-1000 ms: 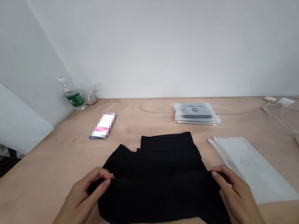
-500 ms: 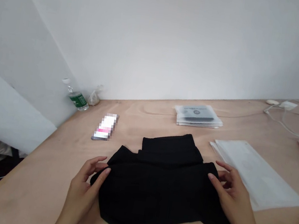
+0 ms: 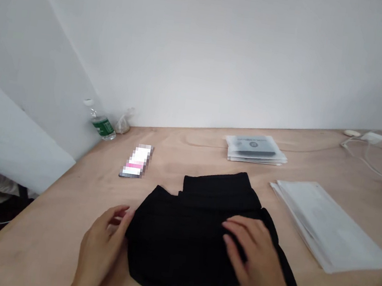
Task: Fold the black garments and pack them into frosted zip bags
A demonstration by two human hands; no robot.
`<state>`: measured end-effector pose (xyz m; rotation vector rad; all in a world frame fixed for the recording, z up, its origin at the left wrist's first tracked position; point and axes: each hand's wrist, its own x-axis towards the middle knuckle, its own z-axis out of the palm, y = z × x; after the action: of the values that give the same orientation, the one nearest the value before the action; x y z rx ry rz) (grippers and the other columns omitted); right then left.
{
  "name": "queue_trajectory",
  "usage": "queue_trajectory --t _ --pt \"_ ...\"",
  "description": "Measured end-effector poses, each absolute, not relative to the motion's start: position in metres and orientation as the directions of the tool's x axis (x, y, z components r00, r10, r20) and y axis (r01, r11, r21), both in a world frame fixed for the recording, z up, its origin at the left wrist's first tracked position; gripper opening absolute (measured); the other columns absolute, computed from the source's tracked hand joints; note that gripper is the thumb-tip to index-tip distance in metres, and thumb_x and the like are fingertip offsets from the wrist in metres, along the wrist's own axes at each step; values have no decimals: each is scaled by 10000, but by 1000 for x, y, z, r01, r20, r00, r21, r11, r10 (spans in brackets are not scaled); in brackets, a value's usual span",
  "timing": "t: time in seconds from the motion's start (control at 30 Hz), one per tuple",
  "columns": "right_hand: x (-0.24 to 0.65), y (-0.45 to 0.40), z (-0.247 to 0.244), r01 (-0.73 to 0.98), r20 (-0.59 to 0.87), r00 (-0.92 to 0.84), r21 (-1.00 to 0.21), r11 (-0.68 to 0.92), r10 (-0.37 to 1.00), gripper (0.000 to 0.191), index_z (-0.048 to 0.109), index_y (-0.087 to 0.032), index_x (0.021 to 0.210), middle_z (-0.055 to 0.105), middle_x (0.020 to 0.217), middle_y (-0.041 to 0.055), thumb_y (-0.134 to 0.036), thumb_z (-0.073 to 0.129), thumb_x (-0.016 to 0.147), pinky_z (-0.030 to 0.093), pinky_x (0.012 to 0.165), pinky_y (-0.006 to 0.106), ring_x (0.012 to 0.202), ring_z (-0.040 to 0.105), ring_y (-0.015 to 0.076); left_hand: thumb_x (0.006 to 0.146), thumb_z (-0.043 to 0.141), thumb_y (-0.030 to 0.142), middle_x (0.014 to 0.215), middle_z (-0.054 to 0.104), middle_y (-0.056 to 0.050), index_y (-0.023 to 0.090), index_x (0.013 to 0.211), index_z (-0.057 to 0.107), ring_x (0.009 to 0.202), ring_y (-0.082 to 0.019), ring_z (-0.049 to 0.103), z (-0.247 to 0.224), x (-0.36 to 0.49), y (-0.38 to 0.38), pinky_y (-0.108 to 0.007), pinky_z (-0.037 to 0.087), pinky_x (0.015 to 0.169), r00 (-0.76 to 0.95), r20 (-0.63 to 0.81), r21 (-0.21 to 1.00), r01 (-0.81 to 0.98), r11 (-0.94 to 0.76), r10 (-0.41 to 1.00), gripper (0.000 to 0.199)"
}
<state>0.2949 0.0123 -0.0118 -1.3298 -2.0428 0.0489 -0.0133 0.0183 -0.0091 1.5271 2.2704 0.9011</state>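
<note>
Black cloth [image 3: 184, 241] | beside left hand [image 3: 102, 235] | under right hand [image 3: 257, 256] | both hands loosely spread

Cannot make out a single word: on the bottle [image 3: 99, 120] at the desk's [image 3: 61, 205] far left corner, a green label [image 3: 103, 127] with illegible marks; on the packet stack [image 3: 258, 154] near the far edge, a round emblem [image 3: 253, 144] and blurred print [image 3: 255, 140]; on the phone [image 3: 137, 160] toward the left edge, pixelated blocks.

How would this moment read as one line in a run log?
left hand: at left edge of black cloth, grip unclear | right hand: open over it, contact unclear | nearby: phone, bottle, white bags
</note>
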Motion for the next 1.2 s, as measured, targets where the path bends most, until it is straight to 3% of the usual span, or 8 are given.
queue_trajectory --t 0.2,0.43,0.7,0.77,0.87,0.97,1.07,1.2 --pt "237 17 -10 713 348 -495 -361 601 796 212 557 -235 1025 374 1400 69 -287 483 834 341 946 524 1267 315 310 759 519 513 907 714 -14 240 870 675 892 -268 642 -20 -33 -11 -343 510 729 -439 -53 713 612 342 897 334" --pt "229 27 -24 741 159 -535 -383 551 830 226 528 -220 1010 404 1386 80 -366 431 867 212 1009 604 1301 278 298 653 611 539 712 698 -16 196 738 666 697 -233 645 -11 -14 2 -294 501 604 -438 -69 801 512 312 896 358" --pt "230 21 -17 702 208 -489 -482 524 847 159 539 -228 944 431 1368 30 -315 423 878 165 1046 560 1307 270 260 727 566 491 584 621 25 221 829 593 503 -164 573 24 42 8 -260 435 480 -523 214 654 704 277 825 289" --pt "233 19 -15 684 263 -404 -550 480 876 139 535 -227 929 514 1284 31 -251 408 878 203 1044 516 1254 357 228 766 556 409 681 659 7 221 852 582 535 -157 591 23 65 9 -262 458 506 -407 352 632 767 106 843 208" --pt "243 18 -14 662 333 -209 -644 384 919 287 455 -216 1145 593 1139 57 -182 392 867 333 958 436 1096 491 185 813 501 230 915 680 -29 216 893 569 742 -173 628 10 97 11 -293 490 638 -91 558 502 829 -249 825 107" --pt "255 20 -15 674 317 -221 -634 379 922 464 371 -262 1280 595 1129 36 -106 377 842 372 867 402 1031 514 172 819 447 104 988 674 -30 214 896 573 811 -182 611 -3 118 13 -320 483 669 142 557 410 810 -420 818 184" --pt "263 24 -14 699 258 -249 -620 358 933 467 496 -290 1182 622 1092 4 -45 367 805 364 823 386 1005 521 173 819 461 85 1013 670 -21 226 919 583 804 -175 601 -6 122 9 -313 474 660 249 533 408 762 -503 809 212" --pt "269 26 -11 729 260 -187 -610 311 947 465 546 -280 1140 647 1053 -5 -36 367 787 353 801 377 984 525 177 818 535 217 1024 639 -55 220 1006 563 848 -189 590 -3 108 0 -339 466 737 30 565 517 766 -382 824 190"
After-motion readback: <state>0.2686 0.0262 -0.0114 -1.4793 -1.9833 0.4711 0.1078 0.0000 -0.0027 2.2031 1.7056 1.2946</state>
